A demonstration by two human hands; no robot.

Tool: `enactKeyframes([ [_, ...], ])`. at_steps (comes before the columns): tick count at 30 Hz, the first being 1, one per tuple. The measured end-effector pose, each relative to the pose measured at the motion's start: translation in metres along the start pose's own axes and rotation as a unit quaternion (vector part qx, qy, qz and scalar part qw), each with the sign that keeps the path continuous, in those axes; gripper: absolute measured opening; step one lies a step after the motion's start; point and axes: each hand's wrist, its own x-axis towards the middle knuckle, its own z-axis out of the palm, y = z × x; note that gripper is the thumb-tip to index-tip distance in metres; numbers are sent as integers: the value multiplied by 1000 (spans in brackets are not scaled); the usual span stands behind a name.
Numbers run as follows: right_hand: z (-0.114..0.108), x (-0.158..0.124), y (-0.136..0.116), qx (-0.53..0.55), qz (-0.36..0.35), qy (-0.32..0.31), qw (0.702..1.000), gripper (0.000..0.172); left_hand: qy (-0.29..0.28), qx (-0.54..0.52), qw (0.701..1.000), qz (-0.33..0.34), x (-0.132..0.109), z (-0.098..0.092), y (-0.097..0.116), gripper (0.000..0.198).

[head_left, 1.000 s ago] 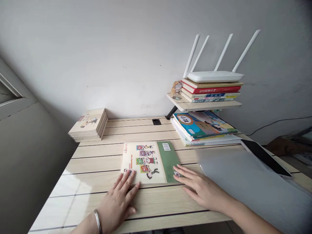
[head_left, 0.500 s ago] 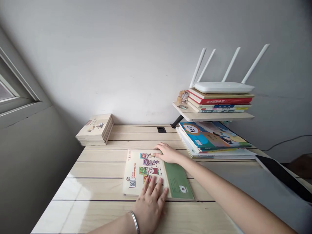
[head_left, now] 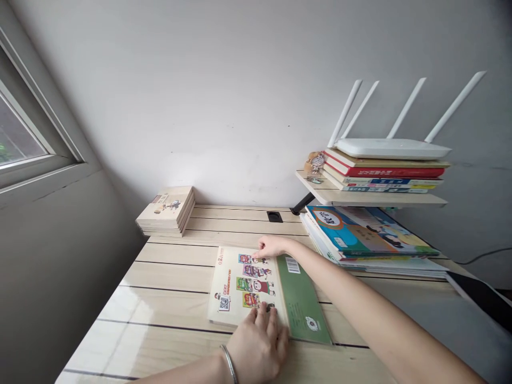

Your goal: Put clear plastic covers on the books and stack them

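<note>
In the head view a glossy book [head_left: 224, 280] lies on the wooden desk, with a cream panel of cartoon pictures and a QR code. A green panel [head_left: 302, 298] with a barcode shows along its right side; whether it belongs to the same book I cannot tell. My left hand [head_left: 260, 341], a silver bangle at its wrist, rests at the near edge, fingers stretched close together on the cover. At the far edge my right hand [head_left: 274, 246] is closed, its fingers curled on the book; their tips are partly hidden.
A stack of small cream books [head_left: 168, 210] sits at the back left. Larger textbooks [head_left: 360, 232] lie at the right under a small shelf [head_left: 384, 198], which bears books and a white router [head_left: 392, 148]. A black socket [head_left: 274, 216] is set into the desk near the wall.
The view has swung slightly left. My right hand's fingers have curled in at the far edge. My left hand's spread fingers have drawn together, and it has shifted right along the near edge.
</note>
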Motion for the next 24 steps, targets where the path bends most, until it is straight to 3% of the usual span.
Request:
enactKeyframes([
  [5,-15,-14,0,54,-24,-59,997,41,32,-11,999,-11,-2,0,0,27],
  [7,-17,-24,4,124,-36,-104,986,42,55,-40,997,-33,-6,-1,-2,23],
  [9,-16,-38,9,240,-45,-134,960,45,72,-92,989,-96,-14,-3,-7,21],
  [11,-15,-53,12,351,-56,-126,926,50,96,-166,959,-207,-25,-5,-15,27],
  [13,-16,-70,13,418,-74,-88,901,52,142,-262,897,-328,-38,-6,-26,36],
  [14,-17,-78,13,444,-82,-67,890,51,165,-320,851,-381,-44,-6,-32,38],
  [17,-22,-101,11,505,-95,1,858,45,190,-520,663,-503,-48,-8,-50,28],
  [19,-23,-111,9,533,-101,38,839,42,179,-648,533,-513,-39,-13,-57,29],
  [20,-23,-115,7,541,-107,55,832,42,167,-701,488,-492,-32,-16,-60,32],
  [21,-22,-118,4,546,-113,71,827,42,148,-740,466,-462,-23,-18,-60,36],
  [22,-20,-121,1,550,-119,85,822,41,123,-763,467,-429,-14,-21,-61,40],
  [24,-17,-124,-7,560,-128,110,811,41,73,-775,501,-379,2,-24,-60,48],
])
